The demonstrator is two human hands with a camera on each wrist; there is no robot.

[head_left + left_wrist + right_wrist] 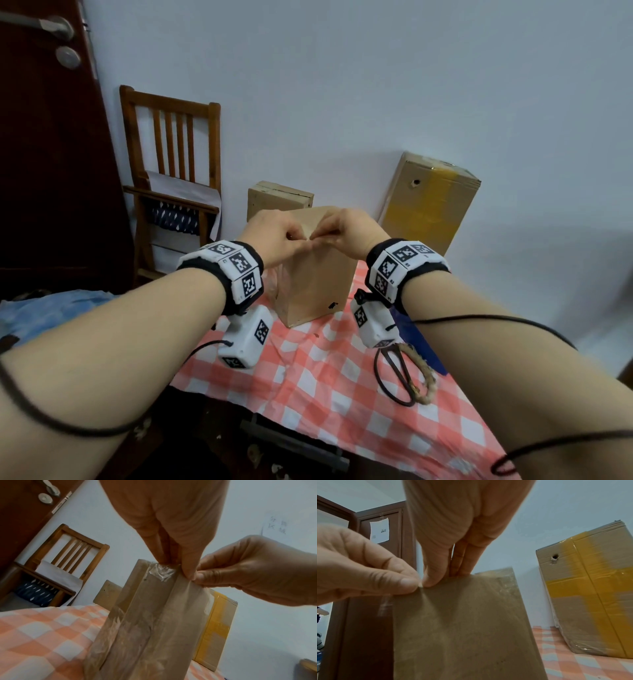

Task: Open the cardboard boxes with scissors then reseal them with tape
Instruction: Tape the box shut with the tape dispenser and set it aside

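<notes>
Both hands — left (274,236), right (346,229) — pinching clear tape (162,572) at the top edge of the box (315,284) on the table (325,380).

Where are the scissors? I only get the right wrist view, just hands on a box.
Observer: The scissors lie on the checked cloth, right of the box and nearer the person.
Operator: Any tape on that box?
Observer: Yes. The left wrist view shows clear tape crumpled at its top edge, under the left hand.
Operator: Any boxes besides the yellow-taped one?
Observer: A small box stands behind, by the wall.
</notes>
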